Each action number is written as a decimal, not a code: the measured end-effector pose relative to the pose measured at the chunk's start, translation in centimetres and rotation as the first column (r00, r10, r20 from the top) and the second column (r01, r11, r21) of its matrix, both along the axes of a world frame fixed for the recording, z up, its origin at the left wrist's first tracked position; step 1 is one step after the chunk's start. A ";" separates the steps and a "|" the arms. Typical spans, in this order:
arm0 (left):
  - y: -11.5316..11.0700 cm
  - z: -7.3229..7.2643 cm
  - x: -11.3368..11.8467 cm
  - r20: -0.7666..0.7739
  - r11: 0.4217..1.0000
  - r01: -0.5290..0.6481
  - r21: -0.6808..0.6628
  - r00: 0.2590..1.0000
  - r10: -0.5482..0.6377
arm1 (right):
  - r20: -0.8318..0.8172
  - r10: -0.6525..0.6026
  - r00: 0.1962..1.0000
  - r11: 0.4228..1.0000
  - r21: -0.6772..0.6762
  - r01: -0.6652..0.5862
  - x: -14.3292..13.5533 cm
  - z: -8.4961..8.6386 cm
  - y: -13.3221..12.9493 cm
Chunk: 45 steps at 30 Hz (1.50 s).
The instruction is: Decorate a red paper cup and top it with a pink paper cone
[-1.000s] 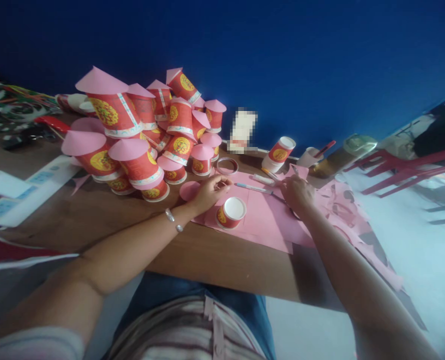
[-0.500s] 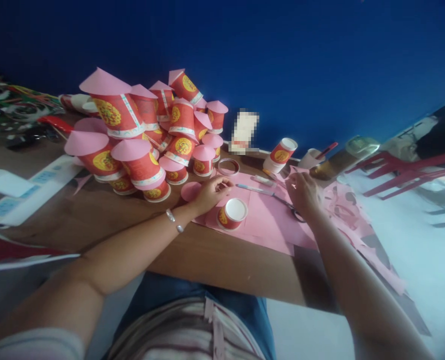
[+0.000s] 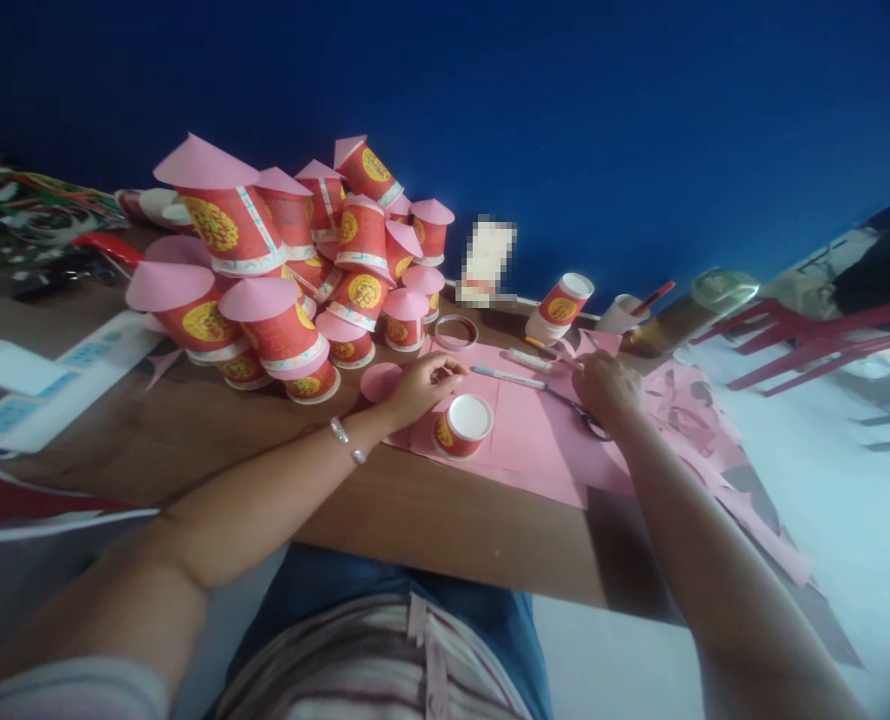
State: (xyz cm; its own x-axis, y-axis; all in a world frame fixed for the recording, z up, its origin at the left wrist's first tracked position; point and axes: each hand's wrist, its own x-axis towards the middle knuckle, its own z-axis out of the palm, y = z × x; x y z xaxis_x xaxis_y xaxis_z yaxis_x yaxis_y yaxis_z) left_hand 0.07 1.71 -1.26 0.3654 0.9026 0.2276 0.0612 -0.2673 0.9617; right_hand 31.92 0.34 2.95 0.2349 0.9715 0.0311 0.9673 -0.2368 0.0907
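- Of the 2 bare hands, the left hand (image 3: 424, 385) is over the pink paper sheets (image 3: 539, 455), fingers loosely curled, thumb near fingertips; I cannot tell whether it grips anything.
- The right hand (image 3: 608, 388), back upward, has bent fingers; their closure and any hold are hidden.
- Both forearms slant inward from the lower corners.
- The short red paper cup (image 3: 464, 427), white round end up, stands on the sheets between the forearms.
- Dark-handled metal scissors (image 3: 593, 421) lie beside the right hand.
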 end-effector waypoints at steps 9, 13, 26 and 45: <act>0.2 -0.2 0.0 -0.001 1.000 0.013 -0.005 1.000 -0.013 | 0.011 -0.024 1.000 0.999 -0.025 0.024 0.7 1.2 0.2; 0.2 -0.4 0.1 0.009 1.000 0.009 0.005 1.000 -0.009 | 0.033 -0.065 0.997 0.997 0.054 0.063 0.4 2.4 -1.3; 0.3 -0.5 0.1 0.124 0.994 0.075 -0.078 0.990 -0.065 | -0.777 0.478 0.409 0.878 0.439 -0.193 -4.4 -0.1 -3.6; 1.5 -1.3 0.0 -0.135 0.998 0.037 -0.060 0.990 -0.045 | -0.768 0.388 -0.509 0.920 0.294 0.258 -7.3 -2.6 -1.3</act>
State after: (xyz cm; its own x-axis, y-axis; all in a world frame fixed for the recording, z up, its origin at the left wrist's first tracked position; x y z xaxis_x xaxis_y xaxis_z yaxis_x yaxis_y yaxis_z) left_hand 0.08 3.22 -2.61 0.4268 0.8961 0.1219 0.1827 -0.2174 0.9588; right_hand 24.65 -0.92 0.33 0.1568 0.9838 0.0870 -0.4793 0.1528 -0.8643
